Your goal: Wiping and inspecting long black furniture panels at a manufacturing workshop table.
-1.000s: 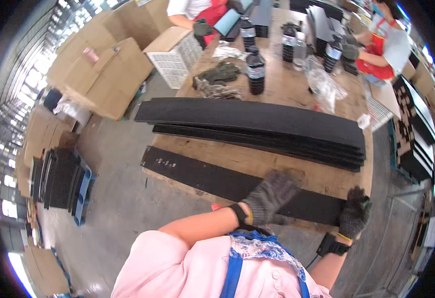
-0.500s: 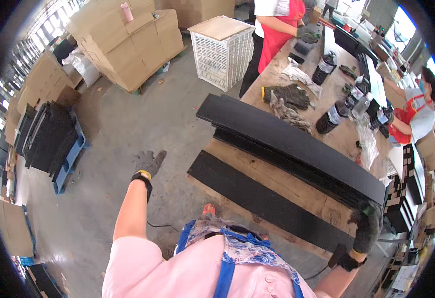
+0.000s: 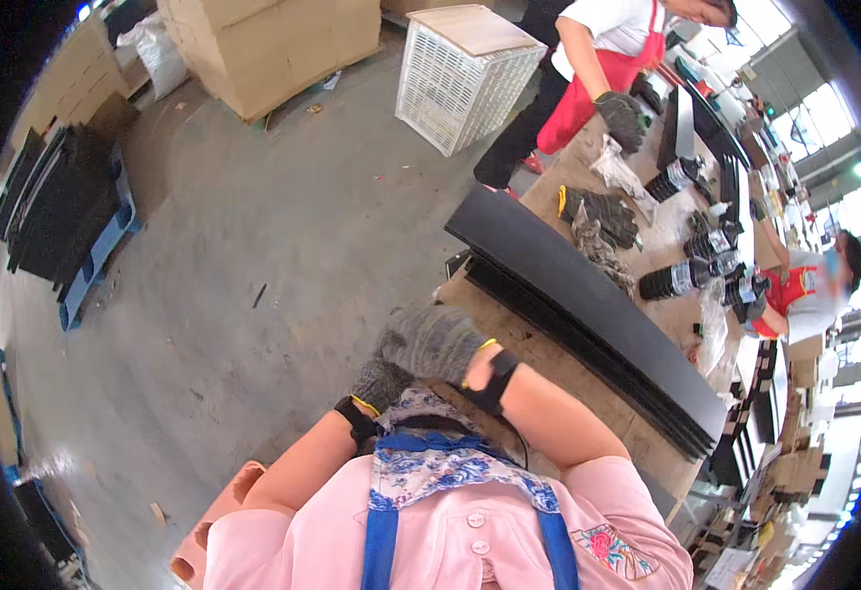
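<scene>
My two hands, both in grey knit gloves, meet just in front of my chest at the near left corner of the wooden table point(image 3: 558, 379). My right hand point(image 3: 435, 342), with a black wrist strap, lies back-up over my left hand point(image 3: 379, 382), covering most of it. The fingers of both are hidden, and I see no object in either. A stack of long black panels point(image 3: 588, 290) lies along the table just beyond my right forearm, apart from both hands.
On the table past the stack are a pile of dark gloves point(image 3: 602, 211) and black bottles point(image 3: 676, 280). A person in a red apron point(image 3: 597, 74) works at the far end, another person point(image 3: 799, 295) at the right. A white lattice crate point(image 3: 460, 69), cardboard boxes point(image 3: 273, 39) and black panels on a blue pallet point(image 3: 61, 211) stand on the concrete floor.
My left hand has swung in from out over the floor to my chest. My right hand has left the far end of the near black panel and joined it. The view has turned left.
</scene>
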`<state>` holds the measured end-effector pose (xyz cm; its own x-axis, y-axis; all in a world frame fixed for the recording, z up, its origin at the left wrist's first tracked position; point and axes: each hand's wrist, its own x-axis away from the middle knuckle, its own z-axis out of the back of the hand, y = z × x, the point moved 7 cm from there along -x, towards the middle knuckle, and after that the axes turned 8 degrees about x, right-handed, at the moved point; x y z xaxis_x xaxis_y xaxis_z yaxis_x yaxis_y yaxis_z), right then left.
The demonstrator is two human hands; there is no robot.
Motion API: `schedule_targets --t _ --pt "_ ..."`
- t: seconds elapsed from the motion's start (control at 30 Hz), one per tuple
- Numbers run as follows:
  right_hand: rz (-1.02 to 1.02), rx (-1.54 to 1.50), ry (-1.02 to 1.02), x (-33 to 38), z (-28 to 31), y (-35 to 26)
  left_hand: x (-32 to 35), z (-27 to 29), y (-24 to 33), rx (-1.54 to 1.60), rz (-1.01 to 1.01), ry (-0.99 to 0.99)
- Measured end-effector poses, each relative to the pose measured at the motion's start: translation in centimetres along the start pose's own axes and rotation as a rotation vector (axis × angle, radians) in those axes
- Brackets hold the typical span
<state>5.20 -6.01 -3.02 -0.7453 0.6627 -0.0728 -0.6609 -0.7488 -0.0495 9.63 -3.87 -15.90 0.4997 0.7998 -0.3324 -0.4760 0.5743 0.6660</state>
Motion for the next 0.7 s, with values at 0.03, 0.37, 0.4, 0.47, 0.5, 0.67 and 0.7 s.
schedule_targets --t 0.03,0.37,0.4,0.47,0.5,0.67,0.7 --pt "0.119 0.083 -0.064 0.1 -1.7 -0.3 -1.0 -0.2 0.3 0.157 0.211 -0.174" --pt "-0.398 0.008 -0.241 -0.1 0.7 9.1 2.2 -0.1 -1.1 1.139 0.820 0.136" --pt "-0.396 0.010 -0.242 0.4 0.6 9.3 2.1 -0.1 -1.0 1.090 0.814 0.105" --pt "-0.514 -0.198 -0.130 1.3 0.9 10.1 1.9 -0.1 -0.9 1.139 0.814 0.116" --pt "-0.611 -0.224 -0.213 1.5 0.4 10.7 1.7 0.0 -0.8 1.186 0.815 0.124" --pt "-0.821 -0.577 -0.376 2.2 -2.4 10.7 1.5 -0.1 -0.4 1.218 0.806 0.131" --pt "-0.561 -0.411 -0.200 1.5 -1.4 10.4 1.4 0.1 -0.3 1.196 0.815 0.144"
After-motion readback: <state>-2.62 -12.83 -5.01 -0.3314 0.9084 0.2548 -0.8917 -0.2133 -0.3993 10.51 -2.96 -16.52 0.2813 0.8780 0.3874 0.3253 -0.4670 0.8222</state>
